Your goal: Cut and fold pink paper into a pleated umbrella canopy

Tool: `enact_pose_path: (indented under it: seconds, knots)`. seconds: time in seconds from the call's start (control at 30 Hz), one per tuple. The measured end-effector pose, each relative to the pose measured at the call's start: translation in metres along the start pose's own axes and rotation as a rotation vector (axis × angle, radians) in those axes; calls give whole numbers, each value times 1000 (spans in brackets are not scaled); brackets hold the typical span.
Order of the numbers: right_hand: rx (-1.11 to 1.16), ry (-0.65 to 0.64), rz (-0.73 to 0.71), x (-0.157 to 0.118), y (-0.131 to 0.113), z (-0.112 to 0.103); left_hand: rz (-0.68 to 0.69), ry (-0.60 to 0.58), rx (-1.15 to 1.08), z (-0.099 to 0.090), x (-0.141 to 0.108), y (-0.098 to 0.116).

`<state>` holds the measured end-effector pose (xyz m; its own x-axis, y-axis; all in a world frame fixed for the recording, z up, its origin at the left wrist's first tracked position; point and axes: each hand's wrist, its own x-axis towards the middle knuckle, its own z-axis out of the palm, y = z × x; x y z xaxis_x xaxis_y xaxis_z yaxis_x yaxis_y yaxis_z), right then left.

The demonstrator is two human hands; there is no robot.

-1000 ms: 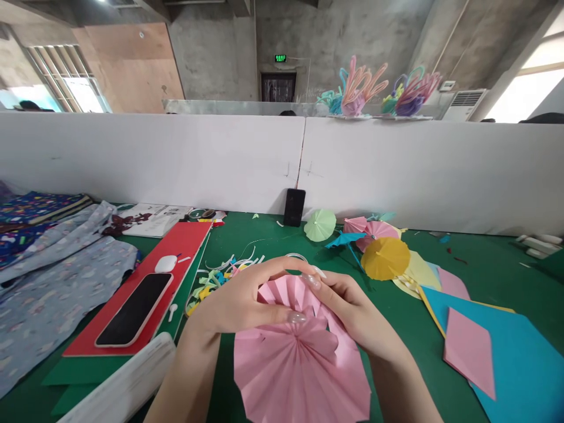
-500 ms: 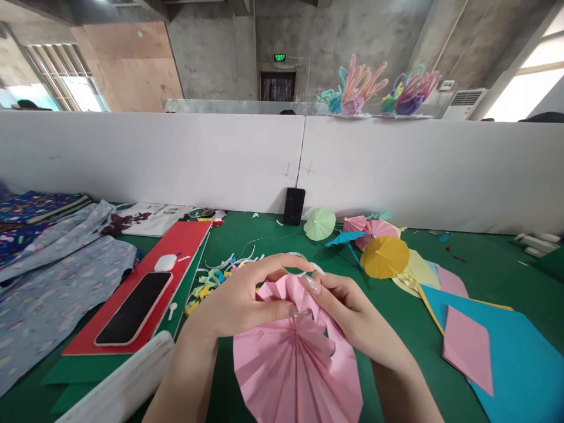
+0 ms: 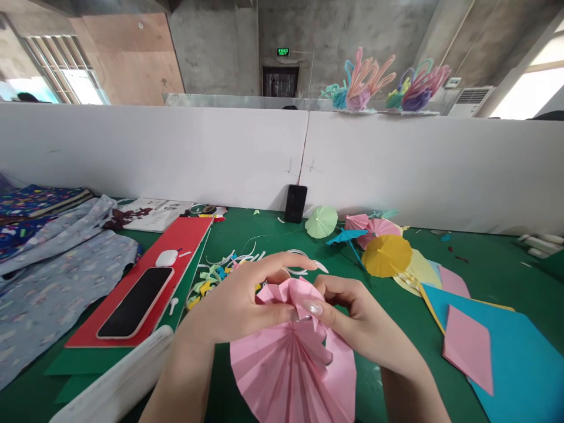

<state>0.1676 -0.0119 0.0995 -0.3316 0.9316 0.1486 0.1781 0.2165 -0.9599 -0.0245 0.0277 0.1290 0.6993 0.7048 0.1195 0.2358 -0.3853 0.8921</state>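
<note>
A pleated pink paper disc [image 3: 293, 370] is held up close to me, its creases fanning out from a centre near my thumbs. My left hand [image 3: 247, 299] grips its upper left part, thumb across the front and fingers behind. On the upper right, my right hand [image 3: 348, 311] pinches the folded rim between thumb and bent fingers. Part of the rim is bunched up between the two hands, and a gap shows in the paper below my right thumb. The fingertips behind the paper are hidden.
Small paper umbrellas, among them a yellow one [image 3: 386, 256] and a green one [image 3: 321, 222], stand beyond my right hand. Blue sheets [image 3: 524, 346] lie at right. Colourful paper scraps [image 3: 215, 276] lie at left, near a phone [image 3: 136, 302] on red card [image 3: 189, 229]. A white partition [image 3: 176, 153] closes the back.
My right thumb has shifted down and its fingers have curled in more on the rim. The upper folds are bunched closer together. My left hand keeps its hold.
</note>
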Motion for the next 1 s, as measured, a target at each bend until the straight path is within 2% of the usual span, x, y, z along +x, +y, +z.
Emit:
enact_pose_path:
  seconds: [0.2,0.47,0.77,1.0]
  knots:
    - [23,-10,12,0,-1,0,23,16,6,1,0,-2]
    - [-155,28,9,-2,0,2,54,20,78,-1,1,-1]
    - [-287,11,3,-4,-3,3,114,-4,121,-2,2,-6]
    - [-260,-17,-16,1,0,5,58,-30,40,-5,3,-5]
